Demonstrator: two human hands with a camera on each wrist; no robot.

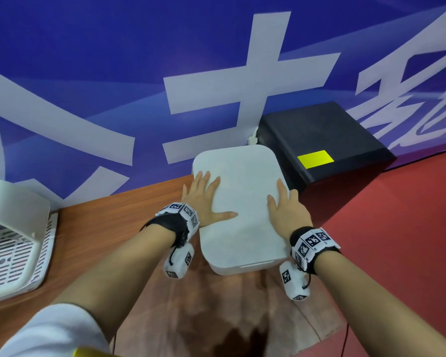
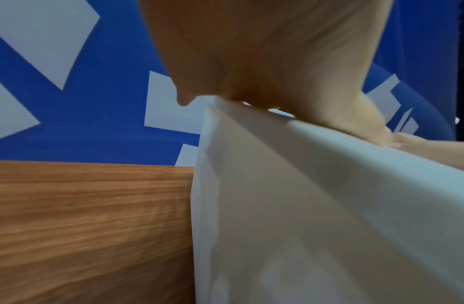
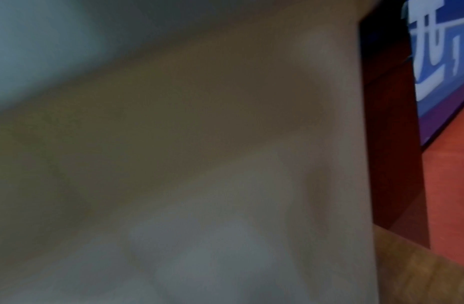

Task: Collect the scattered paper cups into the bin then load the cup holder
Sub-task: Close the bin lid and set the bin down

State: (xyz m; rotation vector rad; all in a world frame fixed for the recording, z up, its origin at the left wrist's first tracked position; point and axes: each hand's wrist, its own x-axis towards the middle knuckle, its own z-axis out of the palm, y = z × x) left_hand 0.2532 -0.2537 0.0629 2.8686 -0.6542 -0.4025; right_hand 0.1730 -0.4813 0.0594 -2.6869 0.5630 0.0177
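Hands lie flat and spread on the closed lid of a white rounded plastic bin [image 1: 238, 199] standing at the right end of a brown wood-grain table [image 1: 108, 222], against a blue banner with white characters [image 1: 113, 73]. The left hand [image 1: 203, 199] presses near the lid's left edge, the right hand [image 1: 287, 210] near its right edge. Only the head view shows a white slotted plastic rack [image 1: 13, 248] at far left and a black box with a yellow label [image 1: 319, 140] behind. From the left wrist, the palm rests over the lid's edge; the right wrist view is mostly blur.
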